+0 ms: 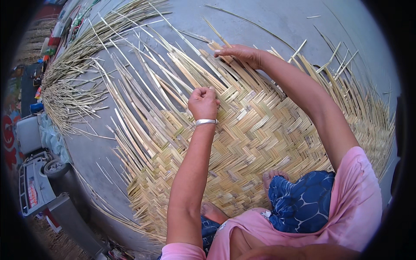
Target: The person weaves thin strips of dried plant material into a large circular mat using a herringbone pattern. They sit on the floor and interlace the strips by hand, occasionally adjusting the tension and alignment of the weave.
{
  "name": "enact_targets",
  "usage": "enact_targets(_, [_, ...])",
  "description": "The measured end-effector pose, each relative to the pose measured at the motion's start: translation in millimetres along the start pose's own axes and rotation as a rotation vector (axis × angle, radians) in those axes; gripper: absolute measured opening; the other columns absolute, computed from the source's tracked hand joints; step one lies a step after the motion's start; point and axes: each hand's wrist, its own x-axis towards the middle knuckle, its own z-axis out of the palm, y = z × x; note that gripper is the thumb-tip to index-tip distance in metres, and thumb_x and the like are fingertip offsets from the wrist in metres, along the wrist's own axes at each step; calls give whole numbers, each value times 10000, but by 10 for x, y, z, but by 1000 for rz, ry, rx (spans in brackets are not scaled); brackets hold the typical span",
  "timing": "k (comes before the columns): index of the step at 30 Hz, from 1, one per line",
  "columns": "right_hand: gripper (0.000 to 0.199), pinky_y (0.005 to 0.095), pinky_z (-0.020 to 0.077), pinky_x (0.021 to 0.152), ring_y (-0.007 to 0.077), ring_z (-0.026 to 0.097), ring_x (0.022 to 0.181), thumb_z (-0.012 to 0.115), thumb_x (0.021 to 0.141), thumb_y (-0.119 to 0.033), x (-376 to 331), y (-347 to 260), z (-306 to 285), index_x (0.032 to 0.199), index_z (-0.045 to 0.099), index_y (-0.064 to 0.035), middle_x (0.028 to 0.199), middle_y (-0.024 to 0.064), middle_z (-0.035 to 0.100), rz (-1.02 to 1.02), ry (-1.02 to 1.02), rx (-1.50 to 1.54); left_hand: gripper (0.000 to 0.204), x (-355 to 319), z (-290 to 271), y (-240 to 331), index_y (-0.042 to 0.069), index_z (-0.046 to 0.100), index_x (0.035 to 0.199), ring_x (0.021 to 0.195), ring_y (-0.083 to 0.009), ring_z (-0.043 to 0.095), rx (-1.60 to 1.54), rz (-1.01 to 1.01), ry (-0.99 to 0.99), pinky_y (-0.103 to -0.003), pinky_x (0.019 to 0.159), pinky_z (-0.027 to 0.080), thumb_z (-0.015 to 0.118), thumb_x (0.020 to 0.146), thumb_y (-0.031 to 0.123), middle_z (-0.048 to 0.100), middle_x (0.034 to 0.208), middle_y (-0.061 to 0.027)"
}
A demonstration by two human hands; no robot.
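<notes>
A half-woven mat (260, 125) of flat, split reed strips in a herringbone pattern lies on the floor under me. My left hand (203, 103) is a fist at the mat's far woven edge, closed around reed strips (190, 71); the strip ends inside the fist are hidden. Farther off and to the right, my right hand (240, 54) lies with its fingers stretched out across a bunch of loose strips (242, 73). Its palm side cannot be seen. Unwoven strip ends fan out from the mat's far, left and right sides.
A large heap of thin reeds (69, 95) spreads over the grey floor (303, 26) at the far left. Beyond it, a small grey vehicle with a wheel (56, 168) stands at the left. My bare foot (274, 177) rests on the mat. One long reed (255, 26) lies at the top.
</notes>
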Motion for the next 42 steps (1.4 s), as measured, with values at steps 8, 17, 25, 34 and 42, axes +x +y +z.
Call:
enact_targets(8, [531, 293, 552, 686, 151, 642, 761, 656, 752, -440, -54, -31, 64, 1098, 551, -51, 960, 99, 639, 118, -97, 162, 133, 141, 68, -193, 49, 561, 722, 420, -91, 511, 51, 14, 28, -222, 374, 403, 636, 799, 129, 550, 580, -11])
enact_targets(17, [527, 291, 520, 684, 132, 610, 778, 647, 764, -401, -88, -45, 42, 1097, 544, -5, 905, 88, 620, -117, -210, -71, 165, 142, 36, -189, -4, 659, 852, 697, -174, 583, 552, 268, -209, -297, 615, 483, 648, 796, 151, 591, 831, -98])
enact_targets(25, [477, 318, 445, 753, 153, 554, 801, 618, 767, -368, -23, 89, -82, 1067, 569, 0, 918, 76, 613, -31, -31, -511, 198, 279, -30, -63, -8, 605, 1041, 622, -96, 601, 203, 72, -147, -222, 523, 473, 528, 875, 67, 636, 813, -60])
enact_targets(34, [383, 356, 450, 776, 240, 591, 830, 559, 804, -279, -379, -75, 182, 1045, 571, 18, 923, 160, 629, -147, 139, -753, 298, 746, 6, 228, -41, 624, 981, 910, -346, 616, 866, 249, -15, -367, 810, 477, 557, 746, 130, 618, 975, -248])
enact_targets(42, [426, 382, 444, 809, 301, 588, 909, 541, 816, -272, -449, 107, 75, 1142, 501, 0, 998, 202, 606, -172, 300, -808, 118, 1000, -57, 426, 57, 525, 774, 492, -124, 467, 175, -244, -77, -283, 415, 415, 634, 799, 92, 510, 653, -29])
